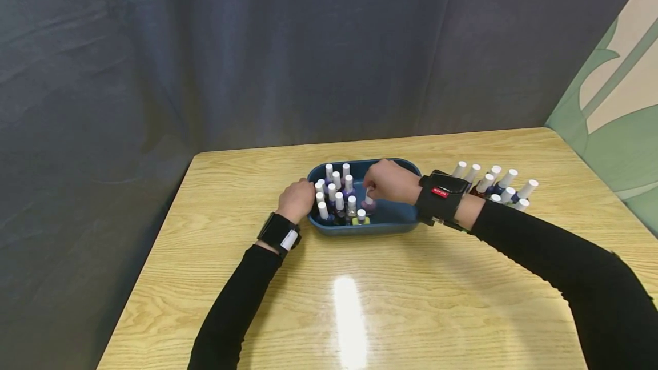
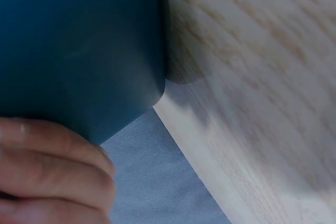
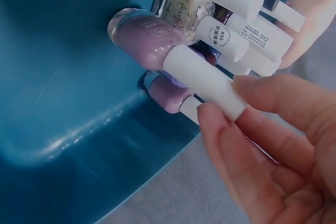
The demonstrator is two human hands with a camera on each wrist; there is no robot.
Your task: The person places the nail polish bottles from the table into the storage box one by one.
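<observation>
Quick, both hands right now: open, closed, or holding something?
Left hand: fingers curled against the outer left wall of the blue tray; whether its grip closes on it cannot be told.
Right hand: pinching the white cap of the lilac polish bottle.

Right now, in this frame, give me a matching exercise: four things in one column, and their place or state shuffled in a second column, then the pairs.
Things:
1. lilac bottle
2. left hand
3. loose bottles
4. blue tray

Places or states:
A. standing on the table beyond the right forearm
B. against the tray's left end
C. holds upright bottles on its left side, bare on its right
D. white cap pinched by the right hand

Pairs: 1-D, 2-B, 3-A, 4-C
</observation>
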